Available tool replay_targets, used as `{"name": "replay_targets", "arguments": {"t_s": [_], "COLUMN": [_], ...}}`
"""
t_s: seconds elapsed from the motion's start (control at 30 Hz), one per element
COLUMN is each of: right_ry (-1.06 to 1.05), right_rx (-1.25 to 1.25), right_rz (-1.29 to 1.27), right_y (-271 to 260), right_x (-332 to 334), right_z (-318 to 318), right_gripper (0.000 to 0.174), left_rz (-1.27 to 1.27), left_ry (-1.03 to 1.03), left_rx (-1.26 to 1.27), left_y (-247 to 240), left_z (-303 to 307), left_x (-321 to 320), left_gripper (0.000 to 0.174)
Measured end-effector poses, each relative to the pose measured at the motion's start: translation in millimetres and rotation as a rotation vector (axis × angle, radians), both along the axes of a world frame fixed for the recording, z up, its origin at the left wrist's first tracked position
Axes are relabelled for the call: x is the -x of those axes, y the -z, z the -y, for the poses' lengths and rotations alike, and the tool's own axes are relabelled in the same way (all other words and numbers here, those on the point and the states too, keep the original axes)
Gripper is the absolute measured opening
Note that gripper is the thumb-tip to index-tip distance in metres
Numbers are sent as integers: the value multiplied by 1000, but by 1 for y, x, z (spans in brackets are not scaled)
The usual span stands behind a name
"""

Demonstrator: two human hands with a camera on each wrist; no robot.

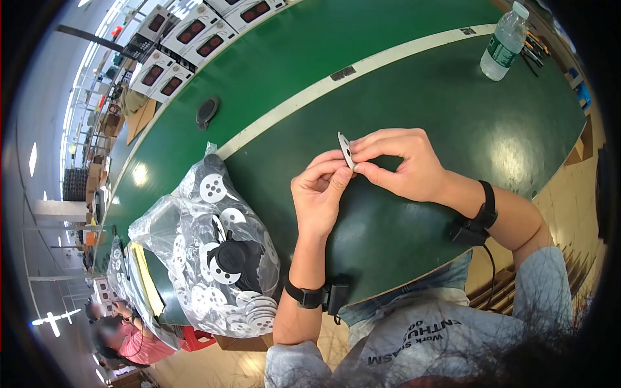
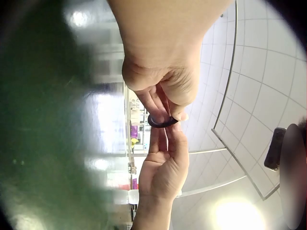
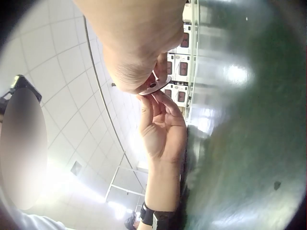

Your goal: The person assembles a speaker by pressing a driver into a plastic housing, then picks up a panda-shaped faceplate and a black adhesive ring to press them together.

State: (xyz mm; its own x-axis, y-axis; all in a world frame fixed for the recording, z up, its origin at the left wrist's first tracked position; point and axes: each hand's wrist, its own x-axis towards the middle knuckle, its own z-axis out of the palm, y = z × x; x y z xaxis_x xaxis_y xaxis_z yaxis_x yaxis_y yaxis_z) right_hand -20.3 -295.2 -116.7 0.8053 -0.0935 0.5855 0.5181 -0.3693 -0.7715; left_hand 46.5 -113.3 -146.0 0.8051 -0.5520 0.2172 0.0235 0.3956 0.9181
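A thin round disc (image 1: 346, 150), white on one face with dark holes in it, is held up on edge above the green table. My left hand (image 1: 319, 194) pinches its near side between thumb and fingers. From the other side my right hand (image 1: 404, 165) pinches it too, thumb below and fingers along the upper edge. In the left wrist view the disc (image 2: 162, 122) shows a black side; in the right wrist view the white face of the disc (image 3: 158, 86) shows between the fingertips. Fingers hide part of it.
A clear plastic bag (image 1: 155, 226) full of similar white discs stands left of my left forearm, with a black round part (image 1: 231, 257) on it. Farther back are a black round piece (image 1: 207, 112), a water bottle (image 1: 504, 46) and stacked boxes (image 1: 197, 35). Another person (image 1: 145, 339) sits at left.
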Motion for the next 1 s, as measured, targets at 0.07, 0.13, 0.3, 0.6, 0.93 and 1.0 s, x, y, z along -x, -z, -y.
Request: {"name": "replay_targets", "arguments": {"t_s": [0.07,0.13,0.3,0.6,0.93,1.0], "right_ry": [-6,-7,-9,-18,-18,-8], "right_rx": [-4,-9,-17,-11,-5,19], "right_rz": [-3,-14,-10,-7,-16,-13], "right_y": [0,1,-1,-1,-1,-2], "right_x": [-2,0,-1,-1,1,0], "right_z": [2,2,0,1,1,1], "right_gripper": [12,12,11,12,13,13], "left_rz": [-22,-21,-3,10,-13,-3], "left_ry": [1,-2,-4,-7,7,4], "left_rx": [-5,-13,-6,-25,12,24], "left_y": [-1,0,-1,0,1,1], "left_z": [1,1,0,-1,0,-1], "left_x": [2,3,2,2,0,1], "left_gripper": [9,10,11,11,11,11]}}
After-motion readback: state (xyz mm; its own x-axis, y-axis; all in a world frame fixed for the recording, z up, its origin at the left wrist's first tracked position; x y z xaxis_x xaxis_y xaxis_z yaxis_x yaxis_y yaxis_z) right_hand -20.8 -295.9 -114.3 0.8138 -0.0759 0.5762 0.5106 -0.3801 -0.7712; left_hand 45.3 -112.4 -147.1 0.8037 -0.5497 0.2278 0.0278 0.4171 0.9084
